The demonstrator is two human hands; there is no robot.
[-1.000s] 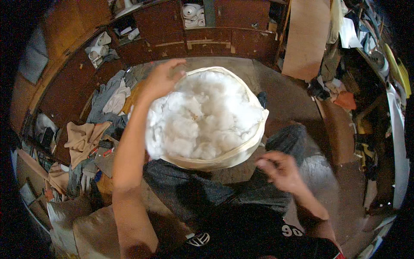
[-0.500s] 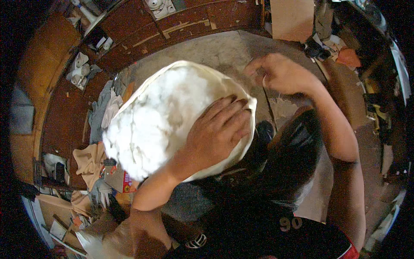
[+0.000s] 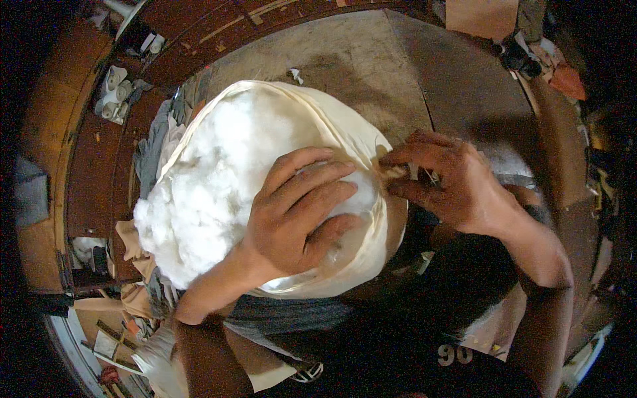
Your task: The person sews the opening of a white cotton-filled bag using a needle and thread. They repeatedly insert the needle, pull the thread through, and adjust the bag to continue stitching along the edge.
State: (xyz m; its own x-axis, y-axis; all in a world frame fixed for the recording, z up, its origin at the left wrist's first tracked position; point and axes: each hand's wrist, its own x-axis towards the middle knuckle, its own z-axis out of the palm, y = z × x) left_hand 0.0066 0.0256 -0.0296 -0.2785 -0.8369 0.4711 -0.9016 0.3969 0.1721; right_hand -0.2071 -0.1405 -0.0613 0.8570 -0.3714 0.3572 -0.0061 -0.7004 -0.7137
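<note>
On my lap rests a round, cream cloth cushion cover [image 3: 358, 123] with white fluffy stuffing [image 3: 199, 192] showing through its wide opening. The stuffing bulges out at the left. My left hand [image 3: 298, 205] lies over the stuffing near the right side of the opening, palm down, fingers stretched out and slightly apart. At the cover's right edge, my right hand [image 3: 458, 182] has its fingers and thumb drawn together against the cloth. What sits between these fingertips is too small and blurred to name.
Brown wooden drawers [image 3: 225, 33] stand beyond the concrete floor [image 3: 318, 56]. White rolls [image 3: 116, 93] sit in a recess at the far left. Crumpled cloths [image 3: 156, 166] lie left of the cushion. Scraps and an orange piece [image 3: 566, 81] are heaped at the far right.
My right hand has come down from above the floor to the cover's right edge. My left hand has shifted left over the stuffing, and the cushion has tilted and moved slightly left.
</note>
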